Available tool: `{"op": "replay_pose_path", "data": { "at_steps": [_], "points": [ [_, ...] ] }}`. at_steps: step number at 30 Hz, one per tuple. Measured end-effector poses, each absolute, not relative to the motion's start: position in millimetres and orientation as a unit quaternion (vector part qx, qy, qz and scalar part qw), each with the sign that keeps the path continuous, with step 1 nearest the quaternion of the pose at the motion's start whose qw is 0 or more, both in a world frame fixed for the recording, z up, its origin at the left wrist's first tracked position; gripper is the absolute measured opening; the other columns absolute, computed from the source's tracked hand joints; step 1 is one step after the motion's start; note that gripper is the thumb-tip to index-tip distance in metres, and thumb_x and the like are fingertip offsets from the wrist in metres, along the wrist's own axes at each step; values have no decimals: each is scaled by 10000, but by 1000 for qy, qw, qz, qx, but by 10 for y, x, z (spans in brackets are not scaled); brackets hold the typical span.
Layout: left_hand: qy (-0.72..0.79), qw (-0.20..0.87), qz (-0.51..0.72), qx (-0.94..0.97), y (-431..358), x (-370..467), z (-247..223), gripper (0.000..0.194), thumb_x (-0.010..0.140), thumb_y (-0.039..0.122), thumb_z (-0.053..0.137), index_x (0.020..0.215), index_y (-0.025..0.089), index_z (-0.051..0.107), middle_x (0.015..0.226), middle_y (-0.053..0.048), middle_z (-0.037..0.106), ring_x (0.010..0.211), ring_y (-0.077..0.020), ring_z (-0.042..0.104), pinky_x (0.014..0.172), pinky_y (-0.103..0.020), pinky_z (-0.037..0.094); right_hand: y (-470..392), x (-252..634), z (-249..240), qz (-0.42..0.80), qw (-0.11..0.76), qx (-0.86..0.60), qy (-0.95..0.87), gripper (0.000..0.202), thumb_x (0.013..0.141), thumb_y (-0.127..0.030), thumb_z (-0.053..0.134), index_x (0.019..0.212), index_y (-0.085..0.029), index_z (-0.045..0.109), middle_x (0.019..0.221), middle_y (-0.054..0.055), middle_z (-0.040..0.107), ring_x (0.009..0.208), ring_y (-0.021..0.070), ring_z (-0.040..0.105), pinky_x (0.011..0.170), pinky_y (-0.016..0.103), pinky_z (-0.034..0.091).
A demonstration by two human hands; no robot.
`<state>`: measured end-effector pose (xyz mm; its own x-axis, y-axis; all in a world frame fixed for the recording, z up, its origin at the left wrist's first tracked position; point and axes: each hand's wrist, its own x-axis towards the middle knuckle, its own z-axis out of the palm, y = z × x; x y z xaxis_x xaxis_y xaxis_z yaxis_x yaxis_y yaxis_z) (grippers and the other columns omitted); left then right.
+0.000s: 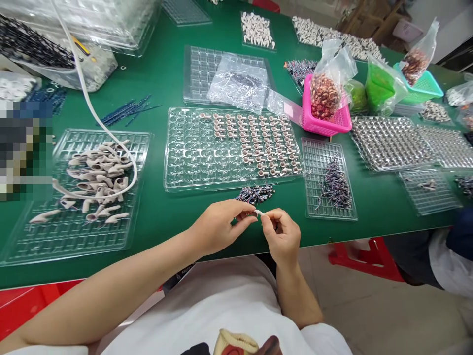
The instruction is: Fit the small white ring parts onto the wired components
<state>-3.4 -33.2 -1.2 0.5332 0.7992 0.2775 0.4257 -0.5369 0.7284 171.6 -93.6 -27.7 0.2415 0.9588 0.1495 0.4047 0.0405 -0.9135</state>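
Note:
My left hand (221, 224) pinches a small white curved plastic piece (258, 212), which looks like an earphone shell. My right hand (284, 236) is closed at the other end of that piece, thumb against the curled fingers. Fingertips hide most of the piece. Just beyond my hands lies a pile of small dark parts with thin wires (256, 194). Behind it, a clear moulded tray (188, 170) holds rows of similar pale shells on its right side. Another clear tray (74, 244) at the left carries a heap of larger-looking pale shells (99, 170).
A white cable (84, 88) loops over the left heap. Right of my hands sits a tray of wired parts (335, 185). A pink basket (327, 123) holds a bag of copper-coloured parts. Stacked trays (391, 143) stand farther right, near another person's clothing (436, 256).

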Motion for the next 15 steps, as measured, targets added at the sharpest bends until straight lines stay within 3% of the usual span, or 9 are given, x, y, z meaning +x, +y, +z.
{"op": "replay_pose_path", "data": {
  "at_steps": [8,15],
  "points": [
    [362,329,301,818,-308,-40,10,147,933,209,558,958,187,701,856,-14,765,762,-149,709,686,-227,529,-918,1724,-261,265,468,-628,-562,162,881,-288,601,752,-194,629,634,-35,566,567,96,494,535,225,399],
    [443,216,288,821,-280,-341,304,166,940,224,525,916,184,684,818,-35,743,721,-168,682,633,-261,515,-926,1767,-268,264,446,-582,-627,112,899,-299,603,855,-216,665,685,-19,617,581,117,544,531,237,418]
  ]
}}
